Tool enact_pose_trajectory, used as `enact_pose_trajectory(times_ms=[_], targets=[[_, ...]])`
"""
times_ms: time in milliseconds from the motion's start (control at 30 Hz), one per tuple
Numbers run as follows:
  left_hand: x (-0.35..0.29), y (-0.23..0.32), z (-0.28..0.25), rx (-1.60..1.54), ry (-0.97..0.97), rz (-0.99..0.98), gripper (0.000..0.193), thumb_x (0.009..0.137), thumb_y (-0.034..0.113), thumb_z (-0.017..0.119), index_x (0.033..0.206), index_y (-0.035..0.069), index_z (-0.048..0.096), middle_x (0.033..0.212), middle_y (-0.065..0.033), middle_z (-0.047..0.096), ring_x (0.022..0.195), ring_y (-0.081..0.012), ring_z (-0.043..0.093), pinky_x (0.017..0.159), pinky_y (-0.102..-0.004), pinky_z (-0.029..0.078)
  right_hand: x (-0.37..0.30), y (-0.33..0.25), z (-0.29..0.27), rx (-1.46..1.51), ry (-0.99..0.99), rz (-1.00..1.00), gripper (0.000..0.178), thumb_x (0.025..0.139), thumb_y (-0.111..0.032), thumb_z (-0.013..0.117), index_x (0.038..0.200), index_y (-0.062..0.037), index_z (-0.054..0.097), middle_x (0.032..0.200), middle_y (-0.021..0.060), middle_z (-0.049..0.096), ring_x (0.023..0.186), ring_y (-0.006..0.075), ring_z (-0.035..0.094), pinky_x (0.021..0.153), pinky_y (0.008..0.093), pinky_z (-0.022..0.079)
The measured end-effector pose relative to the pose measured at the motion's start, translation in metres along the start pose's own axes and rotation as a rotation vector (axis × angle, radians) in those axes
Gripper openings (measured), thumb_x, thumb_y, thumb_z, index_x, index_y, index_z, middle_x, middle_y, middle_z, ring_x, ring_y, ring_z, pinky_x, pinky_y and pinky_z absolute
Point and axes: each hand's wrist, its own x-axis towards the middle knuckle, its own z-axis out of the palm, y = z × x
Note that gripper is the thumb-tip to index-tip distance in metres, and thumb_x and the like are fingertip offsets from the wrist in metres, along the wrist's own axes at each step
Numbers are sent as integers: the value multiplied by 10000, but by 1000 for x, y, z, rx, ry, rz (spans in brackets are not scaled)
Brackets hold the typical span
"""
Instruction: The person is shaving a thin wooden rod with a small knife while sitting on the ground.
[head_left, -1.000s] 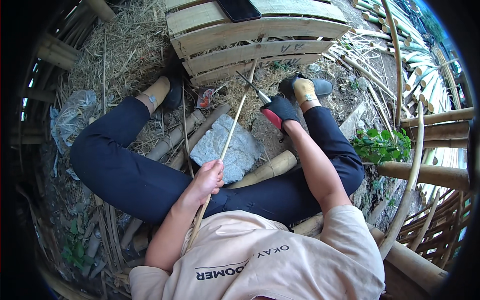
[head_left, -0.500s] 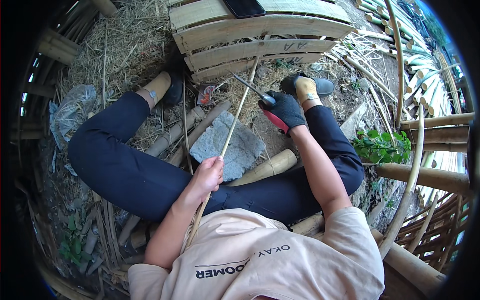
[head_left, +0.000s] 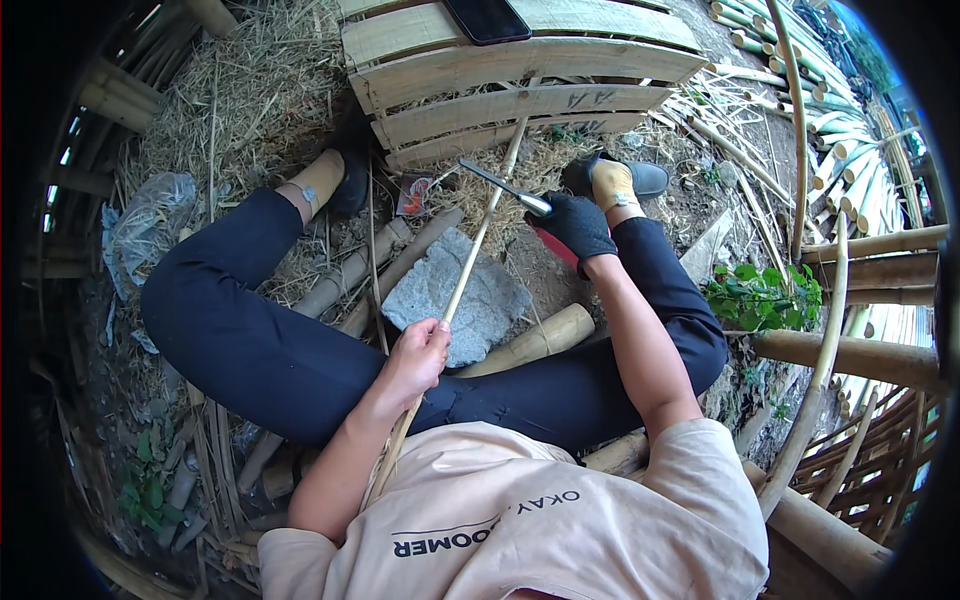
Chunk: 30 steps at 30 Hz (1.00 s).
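Note:
My bare left hand (head_left: 417, 358) is closed around a long thin bamboo strip (head_left: 470, 262). The strip slants from beside my shirt up to the slatted wooden crate in front of me. In my gloved right hand (head_left: 575, 230), black with a red patch, is the handle of a knife (head_left: 505, 187). Its blade points up and to the left and lies across the upper part of the strip; whether it touches cannot be made out. Below the strip sits a flat grey stone (head_left: 490, 300) between my legs.
A slatted wooden crate (head_left: 530, 62) stands ahead, with a black phone (head_left: 487, 18) on top. Cut bamboo poles (head_left: 850, 180) are stacked at the far right. A short bamboo piece (head_left: 540, 338) lies by the stone. Clear plastic (head_left: 150, 220) is at the left, a leafy plant (head_left: 765, 297) at the right.
The knife's blade has turned flatter and its tip has dropped slightly. My right hand has shifted a little to the right. The strip's far end has moved slightly right; my left hand keeps its hold.

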Motion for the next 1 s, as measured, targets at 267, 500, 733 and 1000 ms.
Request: enact_pose_trajectory(times_ms=[267, 500, 733, 1000], targets=[[1, 12, -6, -259, -100, -134, 313, 1094, 380, 421, 910, 137, 493, 619, 69, 372, 470, -24, 325, 381, -192, 260, -3, -5, 11, 9, -237, -138, 376, 837, -468, 704, 1056, -164, 734, 970, 159, 734, 926, 371, 699, 837, 457, 544], [4, 11, -5, -216, -95, -112, 319, 1094, 395, 419, 902, 147, 477, 616, 73, 364, 447, -19, 307, 367, -191, 243, -3, -20, 11, 24, -299, -28, 404, 837, -504, 686, 1035, -158, 750, 958, 168, 735, 916, 373, 702, 841, 450, 547], [6, 8, -5, -134, -90, -125, 340, 1095, 415, 408, 863, 166, 426, 612, 78, 341, 434, -16, 289, 354, -196, 224, 9, -2, 49, 11, -80, -36, 284, 857, -388, 673, 938, -133, 771, 877, 203, 723, 855, 396, 704, 800, 478, 559], [2, 13, -3, -137, -76, -127, 336, 1100, 398, 400, 862, 162, 424, 601, 79, 333, 424, -15, 285, 352, -197, 222, 19, 19, 48, -57, -71, 36, 258, 846, -339, 663, 979, -146, 770, 897, 182, 735, 841, 384, 715, 781, 478, 566]])
